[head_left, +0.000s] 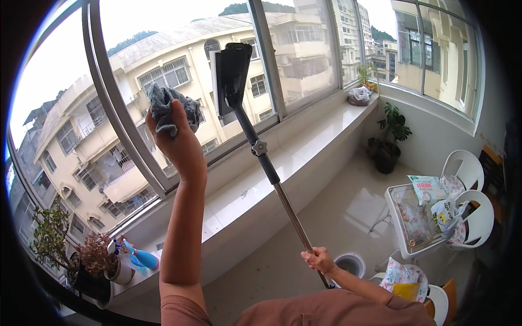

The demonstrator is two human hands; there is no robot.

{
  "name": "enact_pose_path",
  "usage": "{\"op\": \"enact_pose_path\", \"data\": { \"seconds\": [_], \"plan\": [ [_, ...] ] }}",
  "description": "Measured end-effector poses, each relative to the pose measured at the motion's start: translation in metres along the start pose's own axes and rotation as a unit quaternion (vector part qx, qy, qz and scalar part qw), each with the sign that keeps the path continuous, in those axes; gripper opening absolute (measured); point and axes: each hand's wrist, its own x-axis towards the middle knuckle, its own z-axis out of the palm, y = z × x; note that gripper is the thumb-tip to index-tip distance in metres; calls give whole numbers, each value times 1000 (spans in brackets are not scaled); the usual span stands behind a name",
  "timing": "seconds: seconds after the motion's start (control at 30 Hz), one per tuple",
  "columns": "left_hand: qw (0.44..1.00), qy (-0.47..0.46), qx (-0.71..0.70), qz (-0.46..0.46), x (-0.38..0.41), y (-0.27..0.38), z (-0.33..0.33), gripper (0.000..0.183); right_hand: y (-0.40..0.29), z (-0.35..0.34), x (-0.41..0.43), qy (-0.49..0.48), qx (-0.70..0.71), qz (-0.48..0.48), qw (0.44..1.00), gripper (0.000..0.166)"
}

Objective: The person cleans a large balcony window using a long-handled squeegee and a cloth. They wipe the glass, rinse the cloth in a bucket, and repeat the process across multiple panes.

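Note:
My left hand (179, 142) is raised before the window, fingers closed around a crumpled grey-blue cloth (173, 108). Lower down, my right hand (320, 259) grips the metal pole (291, 214) of a window squeegee near its bottom end. The pole leans up and to the left past a star-shaped clamp knob (259, 148). At its top is the black squeegee head (234, 75), with a pale strip along its left side. The head stands to the right of the cloth, apart from it. Behind both is the sliding window (269, 57) with its metal frame.
A tiled ledge (265, 175) runs under the windows. It bears spray bottles (144, 257), a potted plant with reddish leaves (98, 252) and a plastic bag (361, 94). On the floor are a bucket (361, 261), a potted monstera (387, 157), a glass-topped table (397, 216) and white chairs (481, 232).

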Motion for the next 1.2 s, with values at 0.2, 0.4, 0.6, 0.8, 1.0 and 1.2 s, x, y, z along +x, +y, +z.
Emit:
{"op": "enact_pose_path", "data": {
  "seconds": [0.2, 0.4, 0.6, 0.8, 1.0, 1.2],
  "plan": [
    [946, -87, 219, 221, 26, -14, 52, 34, 11, 10, -6, -42, -8, 6, 999, 31],
    [939, -161, 231, 198, 47, -31, 56, 30, 13, 19, -22, -59, -26, 6, 998, 35],
    [980, -160, -59, -100, 59, -48, 37, 29, 14, 18, -19, -76, -13, 30, 997, 34],
    [961, -144, -114, -206, 79, -73, 7, 34, 11, 24, -17, -114, -26, 17, 993, 32],
    [885, -258, -230, -313, 86, -70, -8, 36, 9, 25, -18, -121, -4, 29, 992, 33],
    [963, -195, -49, -181, 64, -50, 14, 34, 15, 22, -23, -128, 10, 38, 991, 33]
  ]
}}
